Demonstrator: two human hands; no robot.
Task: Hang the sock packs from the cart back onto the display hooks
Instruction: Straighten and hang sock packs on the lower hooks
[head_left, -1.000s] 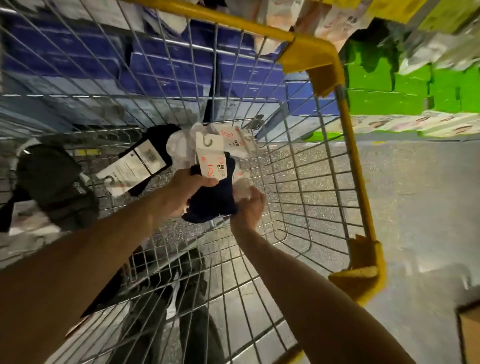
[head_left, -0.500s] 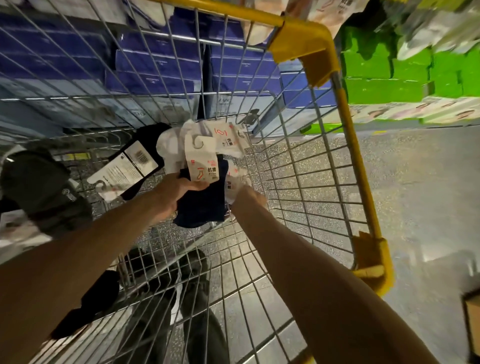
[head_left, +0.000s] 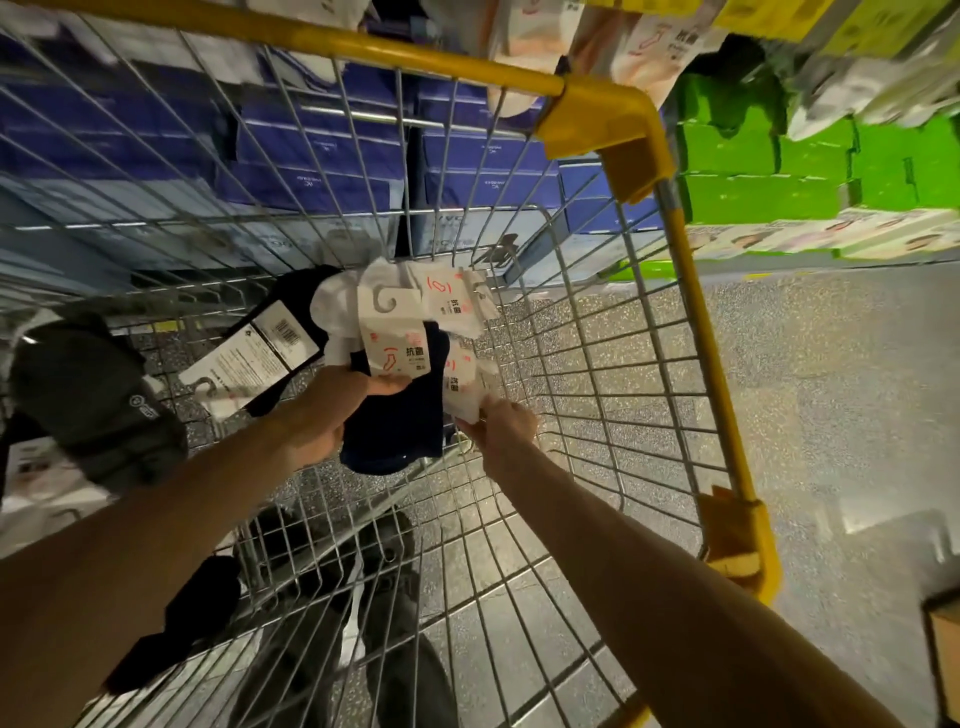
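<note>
My left hand (head_left: 332, 415): grips the navy sock pack (head_left: 400, 431), centre frame.
My right hand (head_left: 506, 423): pinches a white sock pack (head_left: 462, 389) beside it.
Cart (head_left: 696, 291): both hands inside.

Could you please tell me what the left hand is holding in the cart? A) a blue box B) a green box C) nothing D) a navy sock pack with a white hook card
D: the left hand grips the navy sock pack, thumb pressed on its white hook card, inside the cart.
</note>
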